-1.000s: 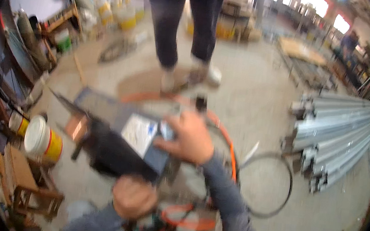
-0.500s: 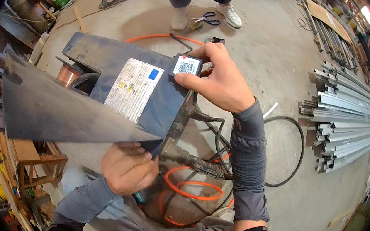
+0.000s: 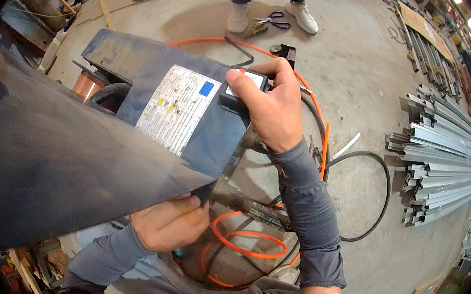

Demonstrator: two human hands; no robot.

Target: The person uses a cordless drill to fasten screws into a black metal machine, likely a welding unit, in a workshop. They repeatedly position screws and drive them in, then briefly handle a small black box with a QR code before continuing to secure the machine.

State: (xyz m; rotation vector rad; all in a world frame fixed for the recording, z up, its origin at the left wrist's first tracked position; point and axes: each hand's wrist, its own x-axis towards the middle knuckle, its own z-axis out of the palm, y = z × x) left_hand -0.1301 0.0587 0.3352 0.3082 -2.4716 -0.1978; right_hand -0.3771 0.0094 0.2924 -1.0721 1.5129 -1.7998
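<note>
A dark blue metal machine cover [image 3: 73, 146] with a white label is swung open, filling the left of the view. My left hand [image 3: 171, 224] grips its lower near corner. My right hand [image 3: 272, 107] holds a small black latch or knob [image 3: 240, 92] at the cover's far right edge. Under the cover a spool of copper wire [image 3: 87, 85] shows. Below my hands lie orange hoses [image 3: 245, 241] and black cables around a metal fitting [image 3: 252, 208].
Another person's legs and white shoes [image 3: 268, 14] stand on the concrete floor ahead, scissors [image 3: 273, 19] beside them. A stack of grey metal profiles [image 3: 449, 154] lies at the right. A black cable loop [image 3: 380, 181] rests on the floor. Clutter and buckets line the left.
The view has tipped down and closer. The cover has swung up toward me and now fills the left. My right hand has stayed at the cover's far edge; my left keeps the near corner.
</note>
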